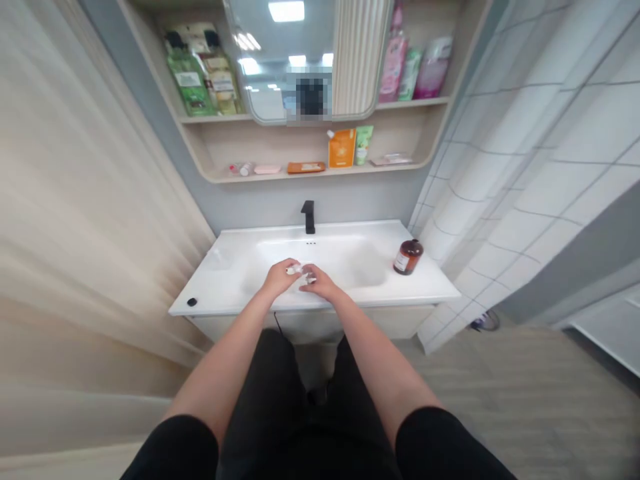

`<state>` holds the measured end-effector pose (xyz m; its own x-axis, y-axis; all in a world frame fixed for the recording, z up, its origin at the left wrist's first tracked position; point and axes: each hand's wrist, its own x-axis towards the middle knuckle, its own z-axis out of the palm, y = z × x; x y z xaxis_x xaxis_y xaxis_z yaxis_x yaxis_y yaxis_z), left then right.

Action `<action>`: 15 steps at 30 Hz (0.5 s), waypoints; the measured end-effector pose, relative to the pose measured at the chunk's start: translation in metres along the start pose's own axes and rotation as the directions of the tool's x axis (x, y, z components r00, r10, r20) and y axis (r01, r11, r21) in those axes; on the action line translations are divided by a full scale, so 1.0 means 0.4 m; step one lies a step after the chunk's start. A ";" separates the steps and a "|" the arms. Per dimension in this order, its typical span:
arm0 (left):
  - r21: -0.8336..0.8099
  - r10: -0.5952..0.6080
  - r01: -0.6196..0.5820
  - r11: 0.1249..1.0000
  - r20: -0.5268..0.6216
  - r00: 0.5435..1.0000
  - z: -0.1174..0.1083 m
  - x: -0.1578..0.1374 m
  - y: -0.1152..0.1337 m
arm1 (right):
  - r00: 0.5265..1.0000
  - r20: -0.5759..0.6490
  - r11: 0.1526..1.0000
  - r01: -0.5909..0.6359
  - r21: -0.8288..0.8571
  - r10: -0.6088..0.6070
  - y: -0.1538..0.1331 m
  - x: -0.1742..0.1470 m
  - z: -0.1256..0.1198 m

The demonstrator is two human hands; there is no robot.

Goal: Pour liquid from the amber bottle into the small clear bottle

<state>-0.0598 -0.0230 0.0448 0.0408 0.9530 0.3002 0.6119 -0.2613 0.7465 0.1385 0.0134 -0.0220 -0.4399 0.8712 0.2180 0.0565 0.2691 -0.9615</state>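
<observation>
Both my hands meet over the front of the white sink (345, 250). My left hand (280, 277) is closed on a small white piece (293, 269), with its fingertips pointing right. Close against it, my right hand (320, 283) curls around a small clear piece (311, 278). The fingers partly cover both pieces, so their exact kind, and whether they are joined, cannot be made out. A brown bottle (407, 257) with a pale label stands on the counter to the right. At the front left of the counter lies a round black cap (192, 302).
A black faucet (309, 217) rises behind the sink. Something faint and clear (217, 259) rests on the counter's left side. Above, the shelf (280, 176) carries an orange pouch (342, 148), a green tube (363, 145) and small items. A curtain (100, 200) hangs at left.
</observation>
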 end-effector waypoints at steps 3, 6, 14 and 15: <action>-0.217 -0.041 0.028 0.976 -0.056 0.998 0.048 -0.014 -0.042 | 1.000 0.005 1.000 0.024 -0.005 -0.024 0.004 0.005 -0.002; -0.326 -0.078 0.028 0.945 -0.142 0.987 0.090 -0.014 -0.074 | 1.000 -0.002 0.999 0.029 -0.018 -0.030 0.008 0.007 -0.007; -0.553 -0.145 0.030 0.833 -0.165 0.976 0.139 0.015 -0.132 | 0.994 -0.109 0.994 -0.030 -0.104 0.019 0.035 0.012 -0.008; -0.565 -0.153 0.044 0.824 -0.147 0.977 0.138 0.017 -0.134 | 0.992 -0.122 0.992 -0.038 -0.121 0.023 0.038 0.013 -0.007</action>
<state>-0.0488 0.0058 -0.0259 -0.1700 0.9487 0.2665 0.0601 -0.2599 0.9638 0.1396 0.0231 -0.0349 -0.3263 0.9207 0.2142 0.1810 0.2833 -0.9418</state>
